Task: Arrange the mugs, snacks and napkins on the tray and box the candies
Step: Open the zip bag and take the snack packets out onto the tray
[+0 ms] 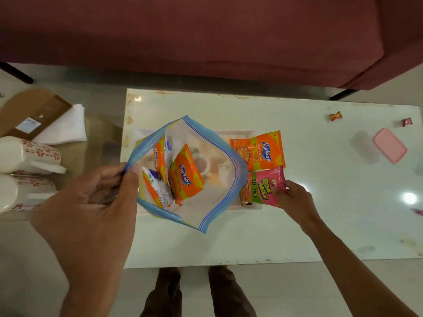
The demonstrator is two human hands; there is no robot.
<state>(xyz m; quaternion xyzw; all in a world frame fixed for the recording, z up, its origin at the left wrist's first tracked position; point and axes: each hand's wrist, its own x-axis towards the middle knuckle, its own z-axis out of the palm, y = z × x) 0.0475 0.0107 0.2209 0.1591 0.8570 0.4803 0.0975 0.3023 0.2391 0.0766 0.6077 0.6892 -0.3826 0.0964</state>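
Observation:
My left hand [96,195] pinches the blue rim of a clear zip bag [212,193] held open above the white tray [235,133]. Inside the bag lie three orange snack packets [185,177]. My right hand [295,197] grips a pink snack packet [263,188] at the tray's right side. An orange snack packet [258,152] lies on the tray just behind it. Two white flowered mugs [25,154] lie on their sides at the far left, with white napkins [66,126] behind them. Two wrapped candies [335,116] sit at the table's far right, near a clear box [364,147] and its pink lid [389,145].
A brown cardboard box [34,113] lies at the back left beside the napkins. A maroon sofa [206,35] runs along the far side of the white table [297,236]. My feet [194,291] stand at the table's near edge.

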